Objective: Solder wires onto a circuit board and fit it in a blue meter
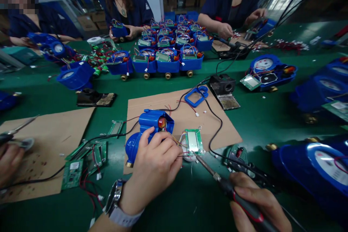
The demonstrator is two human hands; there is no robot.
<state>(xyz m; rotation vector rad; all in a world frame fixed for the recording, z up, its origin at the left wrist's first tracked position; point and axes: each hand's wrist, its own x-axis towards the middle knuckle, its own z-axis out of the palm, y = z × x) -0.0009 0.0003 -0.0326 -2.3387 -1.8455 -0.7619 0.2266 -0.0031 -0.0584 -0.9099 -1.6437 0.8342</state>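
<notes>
In the head view my right hand (pixel 255 199) grips a soldering iron (pixel 239 195) by its black and red handle. The iron's tip touches or nearly touches the lower edge of a green circuit board (pixel 193 140) with a small display. My left hand (pixel 157 156), wearing a watch, is closed, its fingertips pinching a thin wire (pixel 185 155) at the board's left side. Beneath and behind that hand lies a blue water meter (pixel 152 119), partly hidden, with coloured wires running to the board. Under the board, a round white part shows only in part.
A cardboard sheet (pixel 168 98) carries a blue frame (pixel 196 96). Beyond it stand a soldering iron stand (pixel 224 90) and rows of blue meters (pixel 168 63). Loose circuit boards (pixel 73 174) lie left; large meters (pixel 312 163) crowd the right. Black cables cross the bench. Several co-workers sit around it.
</notes>
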